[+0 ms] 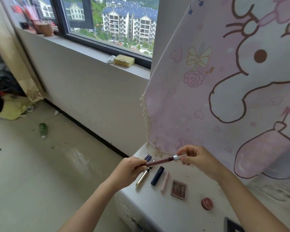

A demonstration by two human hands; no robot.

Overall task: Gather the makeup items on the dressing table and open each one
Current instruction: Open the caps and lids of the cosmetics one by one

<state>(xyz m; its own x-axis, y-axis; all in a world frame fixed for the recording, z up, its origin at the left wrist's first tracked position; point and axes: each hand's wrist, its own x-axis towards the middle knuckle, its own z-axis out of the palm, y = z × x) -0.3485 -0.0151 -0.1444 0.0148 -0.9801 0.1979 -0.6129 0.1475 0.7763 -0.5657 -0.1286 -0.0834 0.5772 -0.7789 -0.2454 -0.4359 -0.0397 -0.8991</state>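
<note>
**A:** How far along is the task being judged?

**B:** At the lower centre of the frame, on the white dressing table [157, 213], the items are lying gathered in a loose row. A round compact [207, 203] is nearest. Past it are a square palette [179, 190], a pink tube [165, 181], a dark blue tube [157, 175] and a gold tube [142, 179]. All five are being seen closed, so the gathering is being judged largely done and the opening barely begun.

**A:** What is being worked on?

**B:** Just above that row, a long brown pencil [159, 161] is being held nearly level over the table between both hands.

**A:** How is it being gripped?

**B:** Its lower-left end is being clasped by the left hand [132, 168], with the fingers curled fully round the barrel. Its silver cap [176, 157] is being pinched by the right hand [197, 158] between thumb and fingertips. Whether the cap is being loosened cannot be told.

**A:** And farther off?

**B:** Two blue-capped sticks [148, 157] are being partly hidden behind the left hand. Beyond them, the upper right is being filled by a pink cartoon curtain [224, 81].
</note>
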